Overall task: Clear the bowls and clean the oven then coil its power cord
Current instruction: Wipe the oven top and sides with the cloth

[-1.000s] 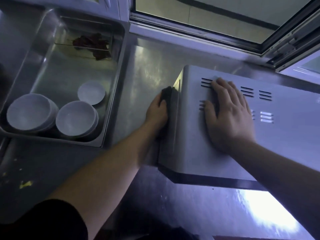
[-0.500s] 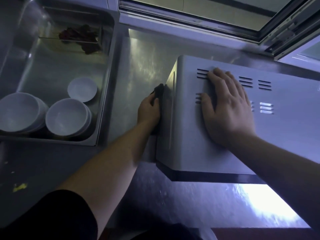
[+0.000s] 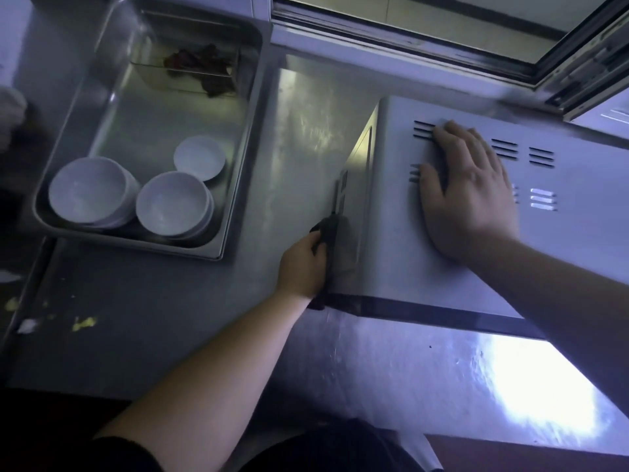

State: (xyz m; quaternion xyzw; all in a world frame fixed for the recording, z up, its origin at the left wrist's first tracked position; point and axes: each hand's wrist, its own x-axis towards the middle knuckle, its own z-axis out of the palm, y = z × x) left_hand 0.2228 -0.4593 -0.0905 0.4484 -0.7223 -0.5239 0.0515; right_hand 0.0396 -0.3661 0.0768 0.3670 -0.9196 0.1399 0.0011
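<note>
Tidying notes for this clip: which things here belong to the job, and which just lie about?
Job: silver metal oven; dark cloth in left hand; right hand flat on top; white bowls in steel tray.
Lying about: yellow crumbs on steel counter; window frame.

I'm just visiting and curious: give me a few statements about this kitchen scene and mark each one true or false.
1. The right hand lies flat on top of the oven. True.
2. The left hand is empty. False: it holds a dark cloth against the oven's side.
3. The bowls sit in a metal tray. True.
4. The bowls stand on top of the oven. False: they are in the tray, left of it.
5. The window is behind the oven. True.
</note>
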